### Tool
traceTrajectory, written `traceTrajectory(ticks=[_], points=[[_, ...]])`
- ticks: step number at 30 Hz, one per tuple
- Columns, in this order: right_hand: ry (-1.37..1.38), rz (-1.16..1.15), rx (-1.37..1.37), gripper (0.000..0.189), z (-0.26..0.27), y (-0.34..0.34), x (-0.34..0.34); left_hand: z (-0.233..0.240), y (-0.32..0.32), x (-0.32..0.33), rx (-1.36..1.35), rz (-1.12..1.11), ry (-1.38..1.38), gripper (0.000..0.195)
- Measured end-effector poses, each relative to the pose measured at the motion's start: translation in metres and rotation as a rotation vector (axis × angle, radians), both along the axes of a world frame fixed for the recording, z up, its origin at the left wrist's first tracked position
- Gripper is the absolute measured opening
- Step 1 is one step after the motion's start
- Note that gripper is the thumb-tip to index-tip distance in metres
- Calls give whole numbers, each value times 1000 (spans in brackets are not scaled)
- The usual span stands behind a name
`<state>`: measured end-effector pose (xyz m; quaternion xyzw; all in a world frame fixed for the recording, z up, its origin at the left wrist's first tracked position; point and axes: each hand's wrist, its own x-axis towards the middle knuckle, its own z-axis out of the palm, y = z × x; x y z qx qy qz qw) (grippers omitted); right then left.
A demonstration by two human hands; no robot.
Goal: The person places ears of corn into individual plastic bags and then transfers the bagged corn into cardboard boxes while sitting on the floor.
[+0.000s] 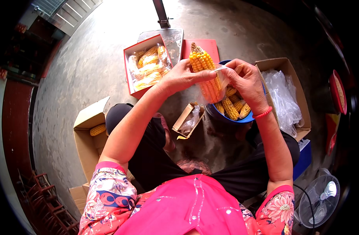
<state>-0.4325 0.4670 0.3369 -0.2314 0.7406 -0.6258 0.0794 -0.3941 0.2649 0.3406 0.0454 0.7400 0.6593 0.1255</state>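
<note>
A yellow corn cob [203, 61] stands tilted between my hands, its lower part inside a clear plastic bag [212, 91]. My left hand [185, 75] grips the cob from the left, with the thumb across its front. On the right, my right hand [244, 80] pinches the edge of the bag's mouth between thumb and fingers. Below the hands is a blue bucket [209, 109] of bare corn cobs [233, 108]. A small carton [179, 121] with clear plastic bags in it lies on the floor left of the bucket.
A red-edged box [126, 63] of bagged cobs sits by a platform scale [176, 36]. On the right, a cardboard box [305, 117] holds plastic bags [282, 100]. An open carton [82, 147] with a cob stands at left. A fan [319, 201] is at lower right.
</note>
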Motion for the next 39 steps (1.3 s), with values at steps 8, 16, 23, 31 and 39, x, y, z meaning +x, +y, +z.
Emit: traceTrajectory(ticks=[8, 16, 23, 31, 39], points=[[-76, 120, -96, 12, 1, -7, 0, -23, 4, 0, 481, -62, -161, 46], [-27, 178, -133, 11, -4, -13, 1, -31, 17, 11, 972, -104, -401, 41], [-188, 134, -144, 12, 0, -9, 0, -16, 11, 11, 669, -81, -223, 34], [-125, 244, 130, 8, -1, 3, -5, -5, -14, -5, 500, 198, 54, 30], [-72, 241, 165, 9, 28, -8, 8, 18, -131, 14, 797, 618, 97, 38]])
